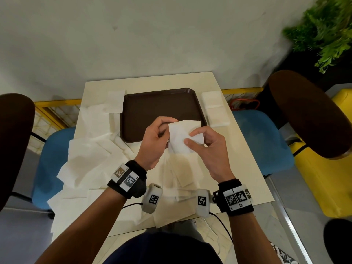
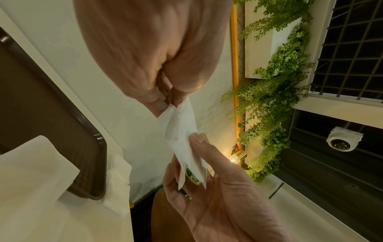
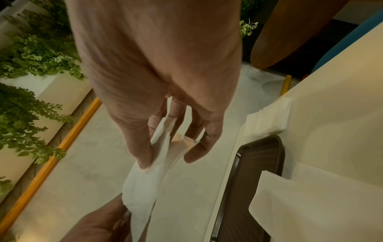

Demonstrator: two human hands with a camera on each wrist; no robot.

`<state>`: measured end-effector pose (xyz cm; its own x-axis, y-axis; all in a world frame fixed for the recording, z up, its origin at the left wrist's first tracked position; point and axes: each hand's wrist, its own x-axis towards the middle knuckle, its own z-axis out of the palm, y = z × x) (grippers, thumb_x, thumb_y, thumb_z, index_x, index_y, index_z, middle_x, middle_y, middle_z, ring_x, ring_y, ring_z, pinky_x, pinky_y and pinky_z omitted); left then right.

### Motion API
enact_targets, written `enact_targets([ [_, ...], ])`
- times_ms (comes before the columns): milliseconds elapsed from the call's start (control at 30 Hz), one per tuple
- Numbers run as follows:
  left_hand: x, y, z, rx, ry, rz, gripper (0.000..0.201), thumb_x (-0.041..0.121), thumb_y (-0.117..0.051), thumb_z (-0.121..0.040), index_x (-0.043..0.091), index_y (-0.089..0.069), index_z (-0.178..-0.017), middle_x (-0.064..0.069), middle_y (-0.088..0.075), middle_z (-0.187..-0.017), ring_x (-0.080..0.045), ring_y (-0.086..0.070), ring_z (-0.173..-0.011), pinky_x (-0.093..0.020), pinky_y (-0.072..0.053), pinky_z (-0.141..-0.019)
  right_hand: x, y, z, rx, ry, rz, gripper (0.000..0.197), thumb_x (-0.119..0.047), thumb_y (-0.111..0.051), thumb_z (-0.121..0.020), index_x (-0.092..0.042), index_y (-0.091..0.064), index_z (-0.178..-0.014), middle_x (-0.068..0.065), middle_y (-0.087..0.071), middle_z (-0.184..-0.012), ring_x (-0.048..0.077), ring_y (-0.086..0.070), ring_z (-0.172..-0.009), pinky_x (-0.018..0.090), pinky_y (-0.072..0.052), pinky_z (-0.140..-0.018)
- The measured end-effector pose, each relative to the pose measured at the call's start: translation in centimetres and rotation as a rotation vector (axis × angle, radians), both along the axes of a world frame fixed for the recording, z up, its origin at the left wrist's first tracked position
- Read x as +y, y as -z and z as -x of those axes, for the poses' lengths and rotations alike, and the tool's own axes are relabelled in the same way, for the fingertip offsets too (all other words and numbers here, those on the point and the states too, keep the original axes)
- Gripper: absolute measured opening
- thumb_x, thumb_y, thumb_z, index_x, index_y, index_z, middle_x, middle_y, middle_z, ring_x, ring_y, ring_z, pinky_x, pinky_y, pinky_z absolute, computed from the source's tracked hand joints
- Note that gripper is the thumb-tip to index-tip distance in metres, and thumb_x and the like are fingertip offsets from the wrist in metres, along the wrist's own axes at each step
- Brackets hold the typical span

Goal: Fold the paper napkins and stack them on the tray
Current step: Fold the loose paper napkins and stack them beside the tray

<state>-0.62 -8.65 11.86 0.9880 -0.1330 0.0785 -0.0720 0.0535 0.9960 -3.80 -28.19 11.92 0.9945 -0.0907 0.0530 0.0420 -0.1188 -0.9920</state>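
Both hands hold one white paper napkin point(image 1: 182, 138) in the air over the near edge of the dark brown tray point(image 1: 144, 107). My left hand point(image 1: 158, 138) pinches its left edge point(image 2: 180, 124). My right hand point(image 1: 202, 141) pinches its right side between thumb and fingers point(image 3: 157, 157). The napkin looks partly folded. The tray holds nothing in the head view. A neat stack of folded napkins point(image 1: 215, 107) lies on the table right of the tray. Unfolded napkins point(image 1: 91, 149) are heaped left of the tray and along the near table edge.
The small cream table point(image 1: 238, 149) stands against a pale wall. Blue chairs point(image 1: 266, 138) with dark round backs point(image 1: 308, 111) flank it on both sides. A green plant point(image 1: 327, 29) hangs at the far right. A yellow object point(image 1: 329, 180) sits right of the table.
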Motion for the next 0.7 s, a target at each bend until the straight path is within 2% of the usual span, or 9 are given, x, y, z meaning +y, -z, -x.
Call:
enact_targets([
  [67, -0.2, 0.0, -0.1, 0.016, 0.005, 0.013, 0.027, -0.005, -0.046, -0.109, 0.005, -0.061, -0.13, -0.014, -0.07, -0.12, -0.036, -0.067, -0.113, -0.054, -0.063, -0.088, -0.2, 0.0, -0.1, -0.005, 0.012, -0.013, 0.018, -0.015, -0.09, -0.087, -0.02, -0.077, -0.098, -0.004, -0.078, -0.105, 0.02, -0.072, -0.099, 0.041, -0.062, -0.084],
  [100, -0.3, -0.1, 0.0, 0.044, 0.009, 0.032, 0.027, -0.002, -0.046, -0.11, 0.006, -0.062, -0.13, -0.016, -0.07, -0.121, -0.034, -0.068, -0.111, -0.052, -0.063, -0.087, -0.3, 0.1, -0.2, -0.012, 0.024, -0.012, 0.017, -0.015, -0.09, -0.087, -0.019, -0.078, -0.098, -0.004, -0.078, -0.104, 0.016, -0.072, -0.096, 0.035, -0.06, -0.08],
  [167, -0.6, -0.5, 0.1, 0.142, 0.015, 0.109, 0.028, 0.008, -0.042, -0.114, 0.007, -0.063, -0.132, -0.017, -0.069, -0.126, -0.028, -0.07, -0.109, -0.046, -0.062, -0.087, -0.4, 0.2, -0.4, -0.023, 0.054, 0.0, 0.017, -0.014, -0.091, -0.087, -0.02, -0.078, -0.097, -0.007, -0.079, -0.103, 0.01, -0.071, -0.092, 0.025, -0.054, -0.078],
  [233, -1.0, -0.8, 0.2, 0.258, 0.022, 0.207, 0.035, 0.022, -0.037, -0.117, 0.009, -0.063, -0.136, -0.014, -0.07, -0.132, -0.029, -0.071, -0.115, -0.044, -0.062, -0.091, -0.5, 0.3, -0.6, -0.023, 0.077, 0.011, 0.017, -0.015, -0.091, -0.087, -0.021, -0.078, -0.097, -0.008, -0.079, -0.103, 0.009, -0.071, -0.091, 0.025, -0.055, -0.079],
  [300, -1.3, -1.0, 0.2, 0.322, 0.039, 0.251, 0.038, 0.031, -0.037, -0.117, 0.01, -0.06, -0.139, -0.014, -0.069, -0.135, -0.031, -0.069, -0.121, -0.047, -0.061, -0.097, -0.6, 0.4, -0.8, -0.014, 0.1, 0.009, 0.017, -0.016, -0.091, -0.087, -0.022, -0.078, -0.096, -0.009, -0.079, -0.104, 0.01, -0.071, -0.091, 0.03, -0.057, -0.081],
  [367, -1.8, -0.9, 0.2, 0.325, 0.065, 0.232, 0.035, 0.031, -0.042, -0.115, 0.01, -0.056, -0.139, -0.014, -0.068, -0.135, -0.03, -0.068, -0.123, -0.05, -0.06, -0.099, -0.7, 0.3, -1.0, -0.012, 0.119, 0.004, 0.015, -0.018, -0.091, -0.088, -0.024, -0.079, -0.096, -0.009, -0.08, -0.104, 0.009, -0.07, -0.089, 0.035, -0.059, -0.083],
  [467, -2.5, -0.6, 0.2, 0.299, 0.094, 0.209, 0.031, 0.024, -0.046, -0.115, 0.01, -0.051, -0.142, -0.008, -0.069, -0.134, -0.027, -0.068, -0.125, -0.051, -0.061, -0.097, -0.9, 0.3, -1.2, -0.025, 0.114, 0.034, 0.013, -0.019, -0.088, -0.091, -0.027, -0.08, -0.097, -0.01, -0.08, -0.106, 0.014, -0.073, -0.099, 0.039, -0.062, -0.087],
  [600, -2.8, -0.4, -0.1, 0.273, 0.088, 0.187, 0.029, 0.018, -0.044, -0.115, 0.01, -0.048, -0.142, -0.007, -0.07, -0.132, -0.026, -0.069, -0.123, -0.05, -0.061, -0.099, -1.3, 0.4, -1.3, -0.046, 0.098, 0.089, 0.013, -0.018, -0.087, -0.091, -0.027, -0.08, -0.098, -0.013, -0.079, -0.106, 0.014, -0.074, -0.104, 0.032, -0.059, -0.086],
  [700, -2.9, -0.2, -0.3, 0.271, 0.092, 0.152, 0.029, 0.019, -0.043, -0.115, 0.012, -0.049, -0.142, -0.007, -0.067, -0.135, -0.026, -0.067, -0.126, -0.053, -0.059, -0.102, -1.6, 0.5, -1.5, -0.055, 0.09, 0.116, 0.012, -0.019, -0.087, -0.092, -0.027, -0.08, -0.099, -0.014, -0.08, -0.105, 0.011, -0.073, -0.097, 0.025, -0.053, -0.081],
])
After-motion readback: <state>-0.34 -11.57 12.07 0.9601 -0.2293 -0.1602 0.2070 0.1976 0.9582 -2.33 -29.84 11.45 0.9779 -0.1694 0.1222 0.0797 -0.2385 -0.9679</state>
